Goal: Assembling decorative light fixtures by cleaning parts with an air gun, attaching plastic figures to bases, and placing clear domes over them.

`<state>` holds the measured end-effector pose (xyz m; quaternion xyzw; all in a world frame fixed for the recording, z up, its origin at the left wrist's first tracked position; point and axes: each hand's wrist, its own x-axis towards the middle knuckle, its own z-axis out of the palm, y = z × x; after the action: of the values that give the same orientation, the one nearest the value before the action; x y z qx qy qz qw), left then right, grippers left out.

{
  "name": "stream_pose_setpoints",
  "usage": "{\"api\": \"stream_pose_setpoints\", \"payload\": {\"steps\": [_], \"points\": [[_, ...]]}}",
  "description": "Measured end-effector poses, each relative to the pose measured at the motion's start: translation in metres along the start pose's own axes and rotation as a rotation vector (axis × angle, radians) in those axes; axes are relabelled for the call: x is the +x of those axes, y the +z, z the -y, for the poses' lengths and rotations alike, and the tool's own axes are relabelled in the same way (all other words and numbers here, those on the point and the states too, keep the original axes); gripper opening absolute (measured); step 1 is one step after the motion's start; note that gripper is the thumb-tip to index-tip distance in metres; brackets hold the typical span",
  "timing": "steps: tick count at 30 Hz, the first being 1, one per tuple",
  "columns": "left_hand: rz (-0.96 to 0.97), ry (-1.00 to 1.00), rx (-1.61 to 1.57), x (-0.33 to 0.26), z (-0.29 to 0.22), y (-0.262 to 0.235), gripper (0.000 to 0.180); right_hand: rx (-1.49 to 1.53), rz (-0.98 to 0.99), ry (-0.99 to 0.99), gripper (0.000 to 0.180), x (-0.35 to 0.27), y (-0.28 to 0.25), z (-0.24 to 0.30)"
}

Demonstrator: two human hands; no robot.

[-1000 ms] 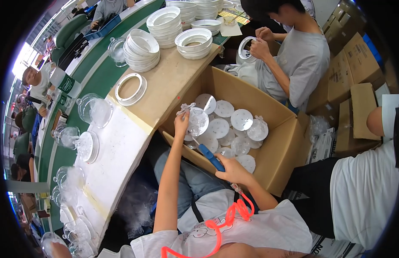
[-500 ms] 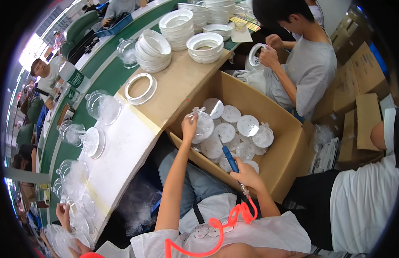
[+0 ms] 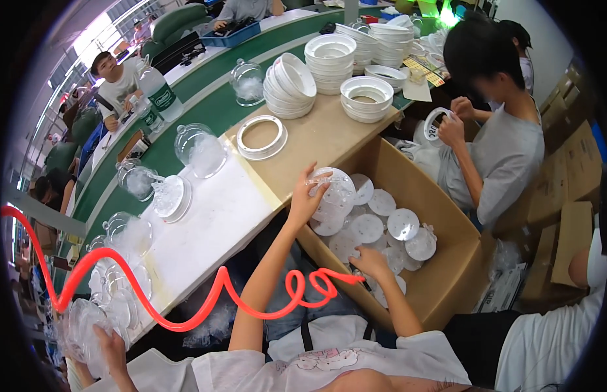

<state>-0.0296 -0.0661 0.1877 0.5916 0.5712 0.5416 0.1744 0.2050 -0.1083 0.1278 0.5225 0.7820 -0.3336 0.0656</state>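
An open cardboard box (image 3: 455, 295) stands beside the bench and holds several white round discs (image 3: 404, 225), some in clear bags. My left hand (image 3: 304, 202) reaches over the box's left rim and grips a bagged white disc (image 3: 335, 188) from its side, lifted above the pile. My right hand (image 3: 372, 262) is low inside the box, over the discs, closed around a small dark tool (image 3: 359, 279). A red coiled cord (image 3: 205, 308) runs from that tool across the lower left of the view.
Stacks of white rings (image 3: 329, 56) and one flat ring (image 3: 261, 136) sit on the bench, with clear domes (image 3: 200, 151) and a water bottle (image 3: 157, 93). A person in a grey shirt (image 3: 509, 153) holds a ring beyond the box. Another person's hand (image 3: 111, 340) holds domes at lower left.
My left hand has raised the bagged disc toward the box's left rim. My right hand has sunk lower into the box. The red cord has swung out across the left.
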Motion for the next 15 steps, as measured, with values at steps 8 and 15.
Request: {"api": "stream_pose_setpoints", "payload": {"steps": [8, 15], "points": [[-0.025, 0.035, 0.028, 0.029, 0.000, -0.062, 0.018, 0.226, -0.745, -0.658, 0.042, 0.009, -0.129, 0.094], [-0.021, 0.012, 0.100, 0.050, 0.010, -0.073, 0.023, 0.154, -0.474, -0.791, 0.054, 0.075, -0.151, 0.139]]}}
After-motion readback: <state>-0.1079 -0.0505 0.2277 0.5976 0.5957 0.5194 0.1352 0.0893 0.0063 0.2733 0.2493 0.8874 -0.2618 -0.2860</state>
